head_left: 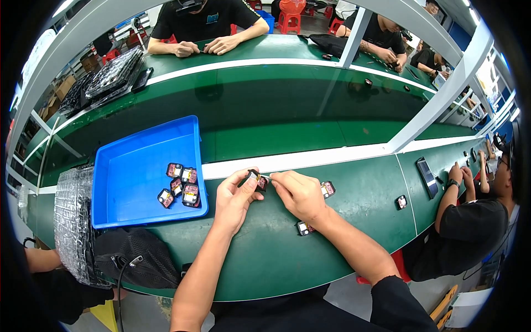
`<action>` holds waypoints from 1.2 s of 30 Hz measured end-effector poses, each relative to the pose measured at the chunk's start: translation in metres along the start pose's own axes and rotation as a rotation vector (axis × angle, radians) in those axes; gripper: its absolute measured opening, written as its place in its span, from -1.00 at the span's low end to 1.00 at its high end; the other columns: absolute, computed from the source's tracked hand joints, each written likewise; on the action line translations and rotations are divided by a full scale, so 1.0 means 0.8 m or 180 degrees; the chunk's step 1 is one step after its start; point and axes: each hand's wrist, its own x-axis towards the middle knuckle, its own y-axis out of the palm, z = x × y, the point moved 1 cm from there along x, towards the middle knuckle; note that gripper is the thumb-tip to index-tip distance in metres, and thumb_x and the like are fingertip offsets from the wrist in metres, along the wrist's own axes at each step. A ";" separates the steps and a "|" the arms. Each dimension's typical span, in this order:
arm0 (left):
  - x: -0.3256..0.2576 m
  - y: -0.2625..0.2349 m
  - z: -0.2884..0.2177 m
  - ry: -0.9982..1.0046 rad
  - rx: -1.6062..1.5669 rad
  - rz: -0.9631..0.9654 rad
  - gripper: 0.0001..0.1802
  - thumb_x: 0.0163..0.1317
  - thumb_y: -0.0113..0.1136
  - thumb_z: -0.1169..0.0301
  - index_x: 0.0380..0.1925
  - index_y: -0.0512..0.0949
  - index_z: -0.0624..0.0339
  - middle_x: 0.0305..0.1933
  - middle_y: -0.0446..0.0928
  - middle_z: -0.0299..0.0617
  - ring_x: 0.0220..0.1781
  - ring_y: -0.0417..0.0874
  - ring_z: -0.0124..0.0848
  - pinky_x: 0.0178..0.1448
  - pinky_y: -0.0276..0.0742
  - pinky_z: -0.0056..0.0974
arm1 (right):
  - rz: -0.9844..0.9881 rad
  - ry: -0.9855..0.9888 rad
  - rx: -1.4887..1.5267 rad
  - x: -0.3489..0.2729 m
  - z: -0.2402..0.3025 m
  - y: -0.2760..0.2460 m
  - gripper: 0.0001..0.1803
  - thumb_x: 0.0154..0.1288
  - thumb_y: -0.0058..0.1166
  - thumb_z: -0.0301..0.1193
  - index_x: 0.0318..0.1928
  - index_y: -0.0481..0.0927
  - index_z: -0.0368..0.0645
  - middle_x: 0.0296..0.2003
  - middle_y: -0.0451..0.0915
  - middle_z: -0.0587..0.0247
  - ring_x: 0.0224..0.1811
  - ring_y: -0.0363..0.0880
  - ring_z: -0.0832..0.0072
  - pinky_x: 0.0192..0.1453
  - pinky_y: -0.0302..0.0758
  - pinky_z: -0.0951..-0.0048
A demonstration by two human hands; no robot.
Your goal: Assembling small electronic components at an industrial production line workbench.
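Observation:
My left hand [233, 198] is closed on a small black electronic module [260, 184] with a reddish inside, held above the green bench. My right hand [299, 193] pinches a thin, pale, pointed tool [266, 176], its tip at the module; the fingers cover most of it. Beside my right hand lies a similar module [328, 189], and another module [303, 228] is partly behind my right forearm. To the left, a blue tray [124, 182] holds several more of these modules [176, 187], bunched toward its right side.
A black mesh bag [133, 255] and bubble-wrapped packs [74, 221] sit left of my arms. White frame posts [437, 102] rise beyond the bench. Further right are a module [401, 202], a phone-like device [427, 177] and a seated co-worker [470, 232]. Other people work across the line.

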 end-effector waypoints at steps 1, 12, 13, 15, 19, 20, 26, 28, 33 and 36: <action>0.000 0.001 0.001 0.0000 -0.0002 -0.0001 -0.57 0.52 0.33 0.32 0.26 0.57 0.33 0.08 0.68 -0.16 0.03 0.71 -0.43 -0.04 0.69 -0.28 | -0.0006 -0.0030 -0.0010 0.000 0.000 0.000 -0.77 0.30 0.35 -0.57 -0.03 0.72 -0.19 -0.29 0.72 0.18 -0.35 0.76 0.20 -0.33 0.67 0.23; 0.002 0.004 -0.001 0.0197 0.0438 0.0042 -0.52 0.42 0.43 0.42 0.26 0.57 0.37 0.13 0.64 -0.14 0.09 0.70 -0.40 0.09 0.75 -0.22 | 0.0109 0.0097 -0.0040 0.000 -0.003 0.000 -0.80 0.28 0.36 -0.56 -0.08 0.71 -0.19 -0.28 0.74 0.15 -0.37 0.77 0.18 -0.33 0.68 0.23; 0.001 0.006 -0.002 0.0200 0.0440 0.0046 -0.52 0.42 0.43 0.42 0.26 0.57 0.37 0.13 0.64 -0.14 0.09 0.70 -0.40 0.09 0.75 -0.22 | 0.0086 0.0237 0.0105 -0.001 -0.002 0.001 -0.82 0.30 0.36 -0.52 -0.10 0.70 -0.16 -0.26 0.74 0.16 -0.38 0.76 0.17 -0.35 0.67 0.21; 0.000 0.011 -0.006 0.0423 0.0519 0.0151 -0.49 0.37 0.46 0.52 0.27 0.53 0.40 0.07 0.66 -0.11 0.08 0.70 -0.40 0.18 0.70 -0.26 | 0.0106 0.0430 0.0185 0.000 0.003 -0.001 -0.82 0.29 0.37 -0.51 -0.12 0.69 -0.17 -0.28 0.74 0.15 -0.40 0.75 0.19 -0.36 0.66 0.23; -0.010 0.026 -0.016 0.1035 0.0938 0.0170 -0.47 0.24 0.58 0.53 0.17 0.57 0.34 0.15 0.61 -0.08 0.12 0.68 -0.38 0.22 0.67 -0.25 | 0.0007 0.0692 0.0381 0.005 0.007 -0.012 -0.82 0.27 0.37 -0.50 -0.15 0.66 -0.19 -0.35 0.72 0.16 -0.49 0.69 0.36 -0.41 0.59 0.35; -0.011 0.025 -0.021 0.1063 0.0935 0.0159 -0.47 0.24 0.58 0.53 0.17 0.57 0.34 0.15 0.61 -0.08 0.12 0.68 -0.38 0.22 0.67 -0.25 | 0.0013 0.0662 0.0383 0.009 0.007 -0.016 -0.82 0.27 0.37 -0.50 -0.15 0.66 -0.19 -0.35 0.72 0.16 -0.49 0.69 0.36 -0.41 0.59 0.35; -0.024 0.039 -0.084 0.2242 0.2503 -0.0129 -0.42 0.11 0.63 0.50 0.16 0.64 0.27 0.17 0.65 -0.02 0.08 0.72 -0.27 0.09 0.74 -0.22 | -0.0021 0.1312 0.0292 0.046 0.008 -0.072 -0.85 0.33 0.31 -0.47 -0.18 0.62 -0.26 -0.40 0.69 0.16 -0.52 0.53 0.46 -0.40 0.47 0.39; -0.024 0.033 -0.104 0.2281 0.2510 -0.0377 -0.42 0.11 0.61 0.54 0.17 0.64 0.29 0.18 0.65 -0.01 0.09 0.73 -0.24 0.10 0.74 -0.20 | 0.0157 0.1290 0.0183 0.045 0.006 -0.088 -0.81 0.34 0.33 -0.44 -0.16 0.62 -0.28 -0.41 0.67 0.16 -0.51 0.54 0.48 -0.38 0.48 0.40; -0.043 0.014 -0.160 0.2037 0.2971 -0.1333 -0.42 0.29 0.45 0.58 0.32 0.54 0.27 0.21 0.59 -0.07 0.14 0.67 -0.33 0.19 0.66 -0.20 | 0.1512 0.1773 -0.0322 0.005 0.013 -0.117 -0.52 0.28 0.46 -0.19 0.04 0.70 -0.28 -0.17 0.75 -0.03 -0.13 0.76 0.11 0.02 0.66 0.17; -0.051 -0.014 -0.167 0.1975 0.4009 -0.1949 -0.49 0.30 0.43 0.53 0.26 0.58 0.22 0.13 0.60 0.01 0.07 0.70 -0.12 0.14 0.67 -0.08 | 0.2102 0.1848 -0.0636 -0.028 0.030 -0.122 -0.35 0.23 0.50 -0.05 0.16 0.67 -0.24 -0.02 0.74 -0.09 -0.01 0.75 0.02 0.11 0.65 0.09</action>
